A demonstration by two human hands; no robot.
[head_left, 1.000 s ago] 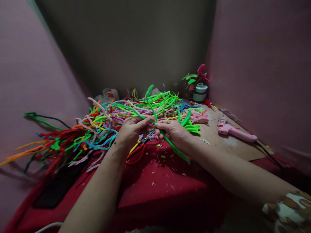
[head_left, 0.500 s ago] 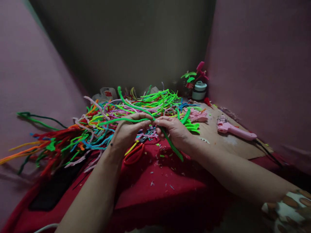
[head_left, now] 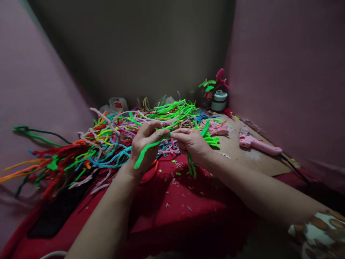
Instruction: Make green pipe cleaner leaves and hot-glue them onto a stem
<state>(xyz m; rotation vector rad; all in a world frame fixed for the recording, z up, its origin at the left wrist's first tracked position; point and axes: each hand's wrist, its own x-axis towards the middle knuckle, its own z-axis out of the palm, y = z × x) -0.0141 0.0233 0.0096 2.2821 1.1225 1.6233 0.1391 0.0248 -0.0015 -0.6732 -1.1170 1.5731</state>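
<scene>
Both hands meet over the red cloth (head_left: 188, 205), pinching one bright green pipe cleaner (head_left: 147, 149). My left hand (head_left: 144, 145) is closed on it, and its free end curls down over the back of that hand. My right hand (head_left: 192, 144) is closed on the other part, whose green ends (head_left: 192, 167) hang below the palm. Just behind the hands lies a big tangled heap of coloured pipe cleaners (head_left: 107, 144). Red-handled scissors (head_left: 152, 172) lie on the cloth under my left hand, mostly hidden.
A pink glue gun (head_left: 257, 144) with a black cord lies on the brown board (head_left: 242, 154) at the right. A small pot with a pipe-cleaner flower (head_left: 219, 97) stands at the back. Pink walls close in on both sides. Small clippings litter the cloth.
The long green end that stood up and to the left has been bent down over my left hand. The part under my right hand has shortened and doubled. Both hands rose slightly.
</scene>
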